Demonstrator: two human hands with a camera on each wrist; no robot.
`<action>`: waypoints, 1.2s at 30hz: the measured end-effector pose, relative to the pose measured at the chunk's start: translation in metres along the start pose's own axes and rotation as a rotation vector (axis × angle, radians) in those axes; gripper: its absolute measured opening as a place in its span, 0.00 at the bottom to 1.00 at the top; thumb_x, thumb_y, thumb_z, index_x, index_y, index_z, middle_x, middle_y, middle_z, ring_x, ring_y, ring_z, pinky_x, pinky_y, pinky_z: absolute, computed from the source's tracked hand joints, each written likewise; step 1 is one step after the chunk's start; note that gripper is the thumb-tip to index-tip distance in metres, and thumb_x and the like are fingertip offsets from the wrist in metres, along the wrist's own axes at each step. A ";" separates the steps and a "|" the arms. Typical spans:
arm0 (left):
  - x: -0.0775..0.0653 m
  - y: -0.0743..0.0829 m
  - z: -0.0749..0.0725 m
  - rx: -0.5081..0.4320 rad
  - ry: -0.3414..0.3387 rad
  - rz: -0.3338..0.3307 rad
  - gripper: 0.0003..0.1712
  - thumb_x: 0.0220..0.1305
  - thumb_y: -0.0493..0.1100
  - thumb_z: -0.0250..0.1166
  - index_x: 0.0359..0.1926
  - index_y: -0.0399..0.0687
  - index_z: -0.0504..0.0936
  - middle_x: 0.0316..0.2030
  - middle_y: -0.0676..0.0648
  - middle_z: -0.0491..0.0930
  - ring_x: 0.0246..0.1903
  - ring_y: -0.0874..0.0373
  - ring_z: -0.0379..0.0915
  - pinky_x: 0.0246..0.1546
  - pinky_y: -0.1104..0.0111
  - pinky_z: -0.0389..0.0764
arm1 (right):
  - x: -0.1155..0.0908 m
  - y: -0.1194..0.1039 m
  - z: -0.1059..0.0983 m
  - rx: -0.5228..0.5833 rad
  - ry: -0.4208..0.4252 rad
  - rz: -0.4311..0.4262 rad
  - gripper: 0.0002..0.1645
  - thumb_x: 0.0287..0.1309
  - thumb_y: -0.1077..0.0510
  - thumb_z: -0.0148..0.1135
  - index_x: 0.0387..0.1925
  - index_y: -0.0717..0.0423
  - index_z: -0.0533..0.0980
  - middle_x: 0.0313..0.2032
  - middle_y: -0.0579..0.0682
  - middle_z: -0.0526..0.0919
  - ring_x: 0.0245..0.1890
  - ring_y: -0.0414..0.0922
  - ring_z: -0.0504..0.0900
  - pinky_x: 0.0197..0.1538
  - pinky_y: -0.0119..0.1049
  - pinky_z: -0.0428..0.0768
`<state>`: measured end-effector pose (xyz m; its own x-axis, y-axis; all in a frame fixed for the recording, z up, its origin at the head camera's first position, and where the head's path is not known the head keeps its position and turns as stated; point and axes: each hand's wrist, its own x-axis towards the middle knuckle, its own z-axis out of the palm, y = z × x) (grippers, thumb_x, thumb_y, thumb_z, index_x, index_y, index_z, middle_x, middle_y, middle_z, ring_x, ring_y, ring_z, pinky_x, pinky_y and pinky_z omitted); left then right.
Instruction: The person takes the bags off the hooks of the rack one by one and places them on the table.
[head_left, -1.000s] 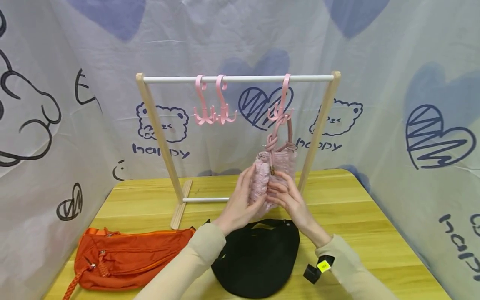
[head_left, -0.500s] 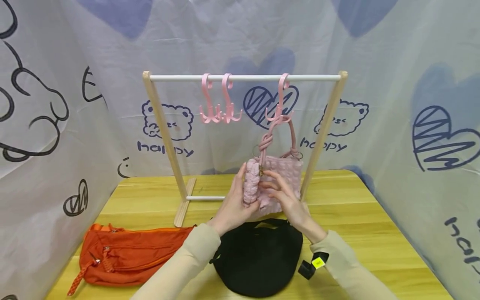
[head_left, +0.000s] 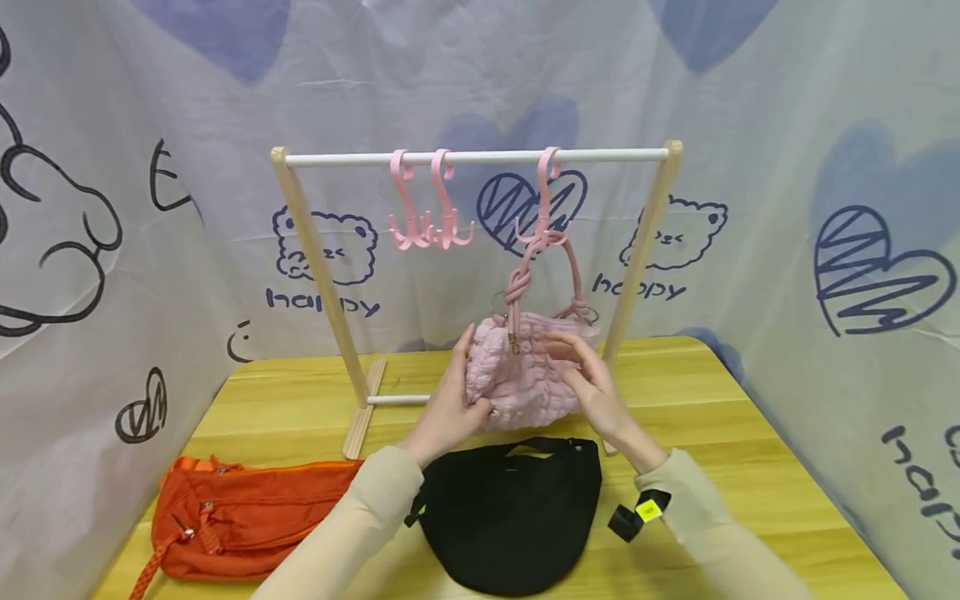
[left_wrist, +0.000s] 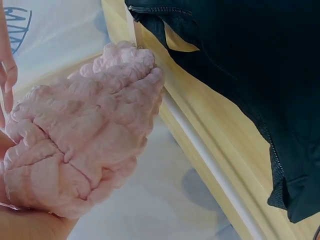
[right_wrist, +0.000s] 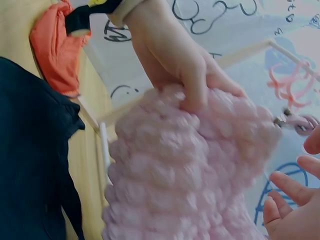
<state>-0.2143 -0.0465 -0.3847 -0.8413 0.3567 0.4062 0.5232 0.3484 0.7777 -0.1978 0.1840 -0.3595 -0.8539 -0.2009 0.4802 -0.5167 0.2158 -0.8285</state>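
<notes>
1. The white cloth backdrop (head_left: 360,100) fills the upper frame, printed with hearts and bears. I can read "happy" left of centre and again right of centre; a further piece of lettering (head_left: 921,492) is cut off at the lower right edge.
2. The yellow wood-grain table (head_left: 712,433) spreads across the lower frame.
3. A rack (head_left: 487,157) with wooden posts and white rails stands mid-frame.
4. The black bag (head_left: 513,521) lies at lower centre.
5. The orange bag (head_left: 247,521) lies at lower left, partly behind the left sleeve (head_left: 352,521).
6. The puffy pink bag (head_left: 532,383) is right of centre, its knotted strap (head_left: 516,287) looped over prongs of the rightmost hook (head_left: 543,200).
7. The person's left hand (head_left: 448,408) grips the pink bag's left end, thumb pressed into the front.
8. The right hand (head_left: 600,396) is in front of the bag's right part, fingers loose and slightly bent, grasping nothing; whether the fingertips touch the fabric, I can't tell.
9. Two more pink hooks (head_left: 405,200) hang from the rail, upper left of centre.
10. A black device (head_left: 625,523) sits at the right wrist; its yellow label (head_left: 648,508) has marks too small to read.
</notes>
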 end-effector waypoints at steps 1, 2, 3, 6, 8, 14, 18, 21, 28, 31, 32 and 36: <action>0.000 -0.001 -0.001 -0.008 0.002 -0.008 0.62 0.54 0.26 0.60 0.81 0.61 0.36 0.79 0.40 0.51 0.74 0.42 0.58 0.72 0.47 0.65 | 0.001 0.001 -0.003 -0.006 0.020 -0.003 0.27 0.67 0.72 0.44 0.67 0.68 0.65 0.61 0.72 0.74 0.59 0.45 0.75 0.59 0.32 0.74; 0.000 -0.003 -0.002 -0.010 0.004 -0.021 0.62 0.54 0.26 0.60 0.81 0.62 0.37 0.79 0.40 0.51 0.74 0.43 0.59 0.72 0.48 0.66 | 0.002 0.003 -0.005 -0.013 0.041 -0.004 0.27 0.66 0.72 0.45 0.67 0.68 0.66 0.61 0.72 0.74 0.58 0.41 0.74 0.57 0.30 0.73; -0.001 -0.004 -0.003 -0.014 0.009 -0.031 0.62 0.53 0.26 0.60 0.81 0.63 0.37 0.79 0.40 0.52 0.73 0.42 0.60 0.71 0.47 0.67 | 0.004 0.004 -0.008 -0.016 0.058 -0.003 0.27 0.65 0.73 0.45 0.66 0.68 0.66 0.61 0.72 0.73 0.57 0.37 0.74 0.56 0.27 0.72; -0.002 -0.006 -0.007 -0.037 0.012 -0.066 0.61 0.54 0.26 0.59 0.80 0.65 0.38 0.78 0.40 0.54 0.71 0.42 0.64 0.69 0.47 0.69 | 0.007 0.006 -0.014 -0.028 0.114 0.008 0.29 0.63 0.75 0.46 0.66 0.69 0.65 0.62 0.72 0.72 0.56 0.35 0.72 0.55 0.25 0.71; -0.002 -0.007 -0.009 -0.060 0.006 -0.086 0.60 0.55 0.25 0.58 0.80 0.64 0.40 0.78 0.40 0.55 0.71 0.41 0.64 0.69 0.47 0.69 | 0.010 0.007 -0.018 -0.043 0.145 0.025 0.30 0.62 0.76 0.46 0.66 0.68 0.65 0.63 0.71 0.71 0.58 0.40 0.71 0.56 0.27 0.71; 0.002 -0.007 -0.017 -0.093 -0.023 -0.128 0.54 0.56 0.26 0.55 0.80 0.59 0.46 0.76 0.40 0.58 0.71 0.41 0.62 0.71 0.45 0.66 | 0.023 0.008 -0.026 -0.105 0.199 0.023 0.34 0.60 0.76 0.50 0.69 0.64 0.63 0.67 0.65 0.66 0.66 0.58 0.65 0.67 0.51 0.67; 0.005 -0.009 -0.020 -0.058 -0.040 -0.135 0.49 0.57 0.27 0.54 0.79 0.55 0.52 0.74 0.39 0.62 0.71 0.42 0.63 0.72 0.46 0.65 | 0.031 0.007 -0.030 -0.174 0.203 0.007 0.36 0.60 0.74 0.52 0.70 0.62 0.62 0.68 0.63 0.66 0.67 0.57 0.64 0.69 0.57 0.66; 0.007 -0.012 -0.020 -0.044 -0.052 -0.136 0.46 0.58 0.27 0.53 0.77 0.53 0.56 0.72 0.38 0.65 0.70 0.43 0.64 0.72 0.47 0.65 | 0.039 0.004 -0.031 -0.218 0.192 -0.008 0.36 0.62 0.72 0.53 0.71 0.60 0.61 0.68 0.63 0.65 0.68 0.58 0.64 0.69 0.58 0.67; 0.012 -0.013 -0.021 -0.026 -0.069 -0.161 0.44 0.58 0.27 0.52 0.75 0.54 0.60 0.69 0.39 0.69 0.68 0.44 0.68 0.70 0.47 0.68 | 0.062 -0.008 -0.032 -0.240 0.163 -0.013 0.36 0.64 0.69 0.54 0.72 0.56 0.60 0.69 0.62 0.66 0.68 0.57 0.65 0.71 0.58 0.66; 0.013 -0.014 -0.022 -0.011 -0.067 -0.169 0.44 0.57 0.27 0.52 0.76 0.53 0.61 0.69 0.38 0.70 0.68 0.43 0.67 0.70 0.46 0.67 | 0.073 -0.015 -0.032 -0.224 0.151 -0.014 0.36 0.63 0.68 0.54 0.72 0.55 0.60 0.68 0.62 0.67 0.68 0.57 0.66 0.72 0.57 0.66; 0.014 -0.014 -0.022 -0.007 -0.068 -0.176 0.44 0.58 0.27 0.52 0.76 0.53 0.61 0.70 0.38 0.69 0.69 0.43 0.67 0.71 0.47 0.67 | 0.077 -0.017 -0.032 -0.211 0.148 -0.015 0.36 0.63 0.68 0.54 0.72 0.55 0.60 0.68 0.63 0.68 0.68 0.58 0.66 0.72 0.57 0.65; 0.015 -0.016 -0.021 -0.001 -0.078 -0.180 0.44 0.58 0.27 0.52 0.76 0.52 0.61 0.70 0.38 0.70 0.69 0.43 0.67 0.71 0.47 0.67 | 0.092 -0.024 -0.034 -0.152 0.129 -0.003 0.32 0.68 0.65 0.50 0.72 0.56 0.59 0.67 0.66 0.69 0.69 0.61 0.66 0.73 0.56 0.64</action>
<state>-0.2386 -0.0647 -0.3814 -0.9081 0.3551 0.2218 0.3650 0.4122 0.8348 -0.2661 0.1927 -0.2853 -0.8481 -0.0794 0.5239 -0.5145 0.3594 -0.7785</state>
